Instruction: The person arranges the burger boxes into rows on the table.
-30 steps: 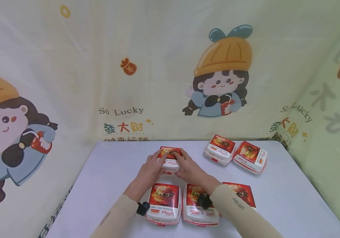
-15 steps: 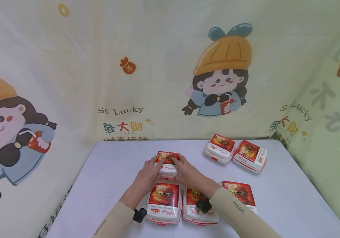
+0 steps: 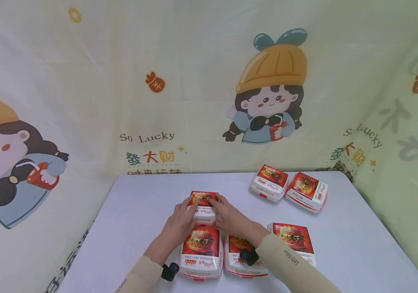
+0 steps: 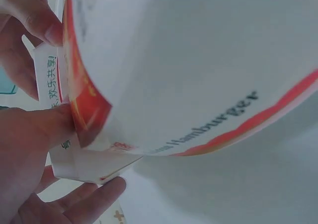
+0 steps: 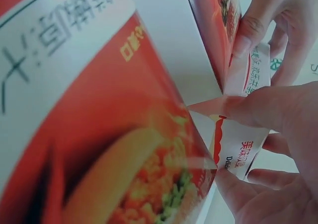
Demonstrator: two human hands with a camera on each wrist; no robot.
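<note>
Both hands grip a small hamburger box (image 3: 204, 212), white with a red burger picture on its lid. My left hand (image 3: 177, 223) holds its left side, and my right hand (image 3: 235, 219) its right side, with fingers over the lid and thumbs at the front. The held box's front edge is right at the back edge of the front left hamburger box (image 3: 200, 260). In the right wrist view the held box (image 5: 243, 152) shows between both hands, past larger lids close to the camera. The left wrist view is mostly filled by a near box wall (image 4: 198, 60).
Beside the front left box sits a front middle box (image 3: 243, 266), partly hidden by my right wrist. A front right box (image 3: 294, 237) lies behind my right sleeve. Two more boxes, a left one (image 3: 269, 183) and a right one (image 3: 307, 192), stand at the back right of the white table (image 3: 139, 203).
Both hands have drawn the held box toward me, from the back of the table up to the front left box. The other boxes stay where they were.
</note>
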